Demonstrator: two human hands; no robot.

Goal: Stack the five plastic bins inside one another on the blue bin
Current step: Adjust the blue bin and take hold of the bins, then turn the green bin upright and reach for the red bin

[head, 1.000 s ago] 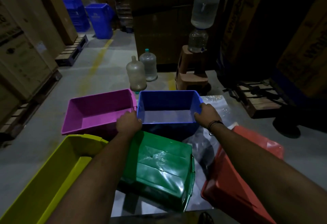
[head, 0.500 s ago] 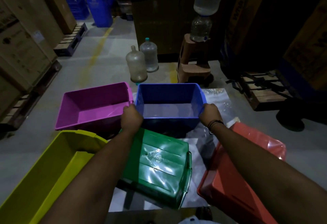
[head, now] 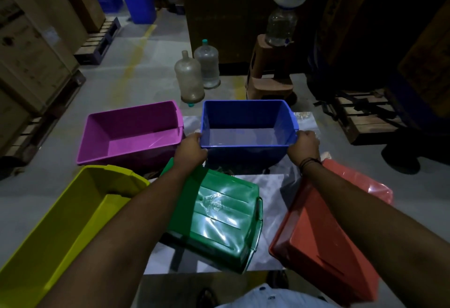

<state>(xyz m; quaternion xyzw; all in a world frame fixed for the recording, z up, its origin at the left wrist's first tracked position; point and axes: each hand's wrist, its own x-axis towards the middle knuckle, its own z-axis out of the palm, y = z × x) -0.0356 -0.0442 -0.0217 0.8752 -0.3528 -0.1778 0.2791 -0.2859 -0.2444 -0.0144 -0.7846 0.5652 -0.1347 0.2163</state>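
The blue bin stands upright in the middle of the floor, open side up. My left hand grips its near left corner and my right hand grips its near right corner. To its left sits the purple bin, upright and tilted a little. The yellow bin lies upright at the lower left. A green bin rests upside down just in front of the blue one, partly under my left forearm. The red bin lies overturned at the lower right, under my right forearm.
Clear plastic sheeting covers the floor under the bins. Two empty water jugs stand just behind the bins, beside a brown stool with a dispenser. Wooden pallets lie to the right, cardboard cartons to the left.
Both hands keep hold of the blue bin's near corners. The view has tilted down and closer, and the blue bin seems shifted slightly to the right.
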